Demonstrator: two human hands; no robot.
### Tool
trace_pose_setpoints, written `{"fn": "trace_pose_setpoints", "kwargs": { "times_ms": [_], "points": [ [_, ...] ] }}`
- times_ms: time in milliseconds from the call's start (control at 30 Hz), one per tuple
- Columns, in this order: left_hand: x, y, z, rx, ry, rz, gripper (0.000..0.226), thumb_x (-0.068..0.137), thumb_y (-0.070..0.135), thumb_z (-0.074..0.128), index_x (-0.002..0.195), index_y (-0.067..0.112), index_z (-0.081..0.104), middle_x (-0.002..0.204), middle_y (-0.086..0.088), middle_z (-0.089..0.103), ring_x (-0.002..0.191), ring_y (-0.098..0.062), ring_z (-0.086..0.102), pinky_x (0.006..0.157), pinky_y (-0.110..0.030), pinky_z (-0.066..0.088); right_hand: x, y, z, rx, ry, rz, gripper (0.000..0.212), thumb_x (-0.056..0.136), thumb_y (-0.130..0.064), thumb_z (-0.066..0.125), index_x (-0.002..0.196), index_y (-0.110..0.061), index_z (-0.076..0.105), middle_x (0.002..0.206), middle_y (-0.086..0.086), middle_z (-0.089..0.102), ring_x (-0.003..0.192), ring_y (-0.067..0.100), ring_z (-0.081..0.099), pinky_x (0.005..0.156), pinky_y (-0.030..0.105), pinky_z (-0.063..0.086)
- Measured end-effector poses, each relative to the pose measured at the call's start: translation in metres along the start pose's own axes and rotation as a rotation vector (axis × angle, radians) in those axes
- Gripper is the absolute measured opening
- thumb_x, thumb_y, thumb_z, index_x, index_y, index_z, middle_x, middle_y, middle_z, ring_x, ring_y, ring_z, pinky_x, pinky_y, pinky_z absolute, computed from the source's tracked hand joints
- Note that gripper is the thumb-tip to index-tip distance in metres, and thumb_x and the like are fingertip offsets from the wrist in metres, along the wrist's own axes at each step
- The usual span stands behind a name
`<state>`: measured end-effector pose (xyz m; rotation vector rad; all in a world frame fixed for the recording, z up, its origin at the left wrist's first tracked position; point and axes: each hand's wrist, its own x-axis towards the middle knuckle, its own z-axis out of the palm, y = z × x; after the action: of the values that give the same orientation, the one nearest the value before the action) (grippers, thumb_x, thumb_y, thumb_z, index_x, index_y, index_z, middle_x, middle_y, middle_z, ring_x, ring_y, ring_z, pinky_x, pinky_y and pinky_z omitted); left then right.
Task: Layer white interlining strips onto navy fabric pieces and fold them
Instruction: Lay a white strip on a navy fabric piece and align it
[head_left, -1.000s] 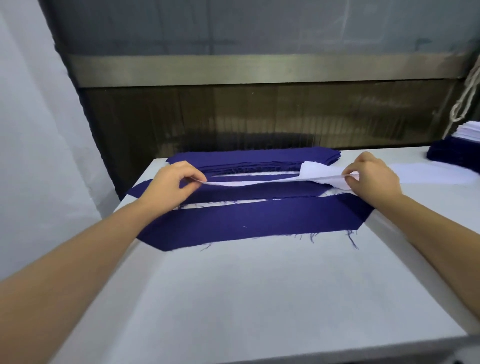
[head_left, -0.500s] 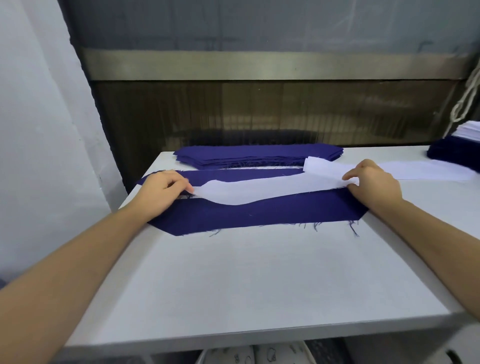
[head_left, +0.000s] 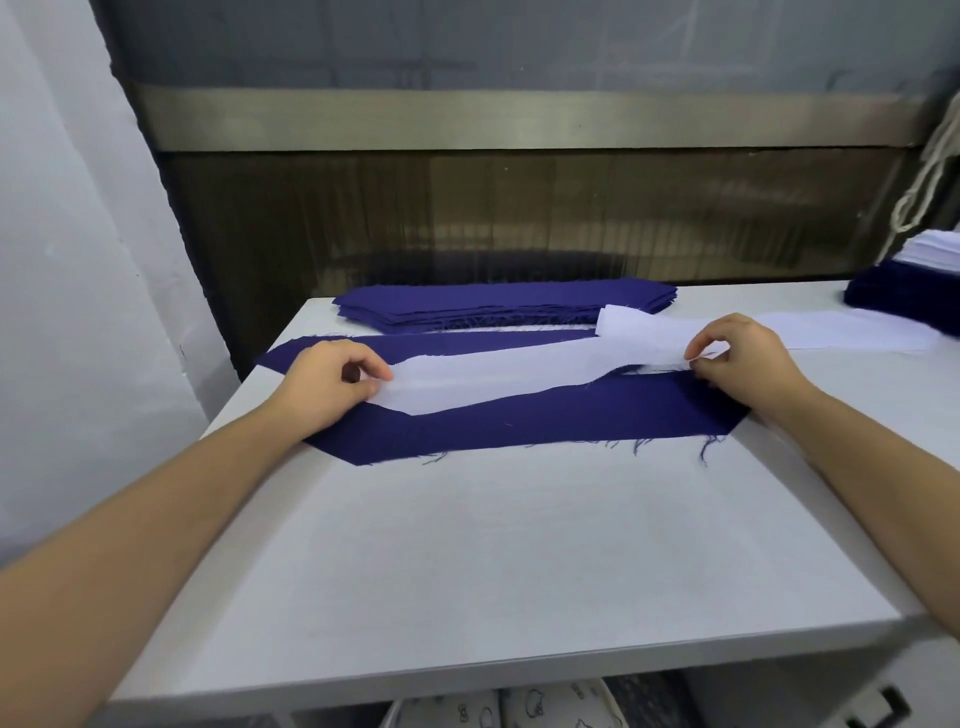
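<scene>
A long white interlining strip (head_left: 519, 371) lies lengthwise over a long navy fabric piece with angled ends and frayed edges (head_left: 545, 421), which rests flat on the white table (head_left: 493, 561). The left hand (head_left: 324, 387) pinches the strip's left end between thumb and curled fingers, against the navy piece. The right hand (head_left: 740, 364) pinches its right end, fingers curled. Behind, a stack of navy fabric pieces (head_left: 498, 306) sits at the table's far edge. A second white strip (head_left: 852, 335) extends rightward toward another navy-and-white pile (head_left: 914, 283).
</scene>
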<state>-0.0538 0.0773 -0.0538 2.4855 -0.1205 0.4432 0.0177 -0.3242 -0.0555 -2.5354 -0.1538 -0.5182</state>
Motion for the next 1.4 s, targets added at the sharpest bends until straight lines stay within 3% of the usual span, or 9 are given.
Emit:
{"fn": "trace_pose_setpoints", "kwargs": {
  "times_ms": [200, 333, 433, 533, 767, 933, 1033, 1233, 1400],
  "points": [
    [0.005, 0.008, 0.007, 0.012, 0.006, 0.062, 0.026, 0.086, -0.005, 0.058, 0.088, 0.018, 0.070, 0.104, 0.000, 0.060, 0.094, -0.020, 0.055, 0.080, -0.028, 0.043, 0.001, 0.009, -0.006, -0.075, -0.002, 0.022, 0.014, 0.081, 0.002, 0.057, 0.079, -0.011, 0.063, 0.113, 0.009, 0.060, 0.098, 0.028, 0.055, 0.085, 0.034, 0.041],
    [0.002, 0.007, 0.004, -0.050, -0.004, 0.048, 0.034, 0.084, -0.009, 0.058, 0.083, 0.023, 0.068, 0.107, 0.000, 0.059, 0.099, -0.023, 0.055, 0.084, -0.030, 0.044, -0.002, 0.007, -0.012, 0.093, -0.006, 0.011, 0.023, 0.081, 0.003, 0.055, 0.071, -0.018, 0.055, 0.107, 0.000, 0.061, 0.076, 0.024, 0.063, 0.076, 0.029, 0.040],
    [-0.002, 0.003, -0.003, -0.136, 0.004, 0.033, 0.041, 0.083, -0.010, 0.057, 0.080, 0.029, 0.066, 0.107, 0.001, 0.059, 0.099, -0.018, 0.053, 0.083, -0.022, 0.041, -0.005, 0.005, -0.017, 0.247, -0.022, 0.023, 0.023, 0.084, 0.001, 0.053, 0.068, -0.016, 0.052, 0.106, -0.006, 0.061, 0.073, 0.018, 0.069, 0.074, 0.027, 0.046],
    [-0.006, -0.002, -0.011, -0.217, 0.001, 0.036, 0.042, 0.083, -0.012, 0.058, 0.079, 0.029, 0.067, 0.102, 0.005, 0.060, 0.102, -0.017, 0.053, 0.088, -0.028, 0.043, -0.008, 0.002, -0.024, 0.353, -0.032, 0.028, 0.024, 0.089, -0.001, 0.051, 0.069, -0.013, 0.053, 0.100, -0.009, 0.063, 0.071, 0.015, 0.070, 0.062, 0.026, 0.051],
    [-0.013, -0.012, -0.023, -0.289, -0.116, 0.011, 0.046, 0.081, -0.014, 0.061, 0.081, 0.032, 0.070, 0.105, 0.008, 0.058, 0.100, -0.006, 0.056, 0.088, -0.023, 0.042, -0.005, 0.008, -0.030, 0.432, -0.234, 0.141, 0.032, 0.082, 0.006, 0.034, 0.066, -0.005, 0.060, 0.090, 0.005, 0.063, 0.061, 0.022, 0.063, 0.048, 0.026, 0.044],
    [-0.013, -0.005, -0.020, -0.145, -0.154, 0.048, 0.037, 0.083, -0.002, 0.066, 0.088, 0.035, 0.067, 0.105, 0.012, 0.052, 0.101, -0.003, 0.052, 0.087, -0.019, 0.038, -0.004, 0.013, -0.026, 0.423, -0.204, 0.157, 0.011, 0.084, -0.003, 0.060, 0.080, -0.011, 0.066, 0.077, 0.002, 0.062, 0.052, 0.008, 0.053, 0.044, 0.019, 0.046],
    [-0.014, -0.003, -0.018, -0.071, -0.148, 0.070, 0.036, 0.083, -0.001, 0.066, 0.089, 0.035, 0.065, 0.107, 0.006, 0.050, 0.101, -0.010, 0.050, 0.081, -0.019, 0.039, -0.004, 0.017, -0.025, 0.361, -0.215, 0.137, 0.021, 0.080, 0.008, 0.060, 0.083, -0.012, 0.067, 0.079, 0.002, 0.063, 0.062, 0.011, 0.054, 0.046, 0.015, 0.047],
    [-0.014, 0.005, -0.011, -0.065, -0.104, 0.104, 0.041, 0.082, -0.004, 0.066, 0.084, 0.037, 0.064, 0.104, 0.007, 0.048, 0.095, -0.010, 0.049, 0.068, -0.013, 0.038, -0.003, 0.015, -0.028, 0.327, -0.197, 0.115, 0.032, 0.078, 0.013, 0.056, 0.075, -0.016, 0.068, 0.078, 0.004, 0.064, 0.067, 0.014, 0.054, 0.059, 0.023, 0.046],
    [-0.015, 0.002, -0.018, -0.173, -0.110, 0.075, 0.038, 0.080, -0.004, 0.068, 0.086, 0.034, 0.068, 0.104, 0.009, 0.052, 0.096, -0.011, 0.053, 0.070, -0.016, 0.041, -0.004, 0.014, -0.035, 0.342, -0.228, 0.074, 0.037, 0.078, 0.016, 0.052, 0.075, -0.017, 0.069, 0.078, 0.009, 0.060, 0.073, 0.020, 0.050, 0.070, 0.030, 0.042]
  ]
}}
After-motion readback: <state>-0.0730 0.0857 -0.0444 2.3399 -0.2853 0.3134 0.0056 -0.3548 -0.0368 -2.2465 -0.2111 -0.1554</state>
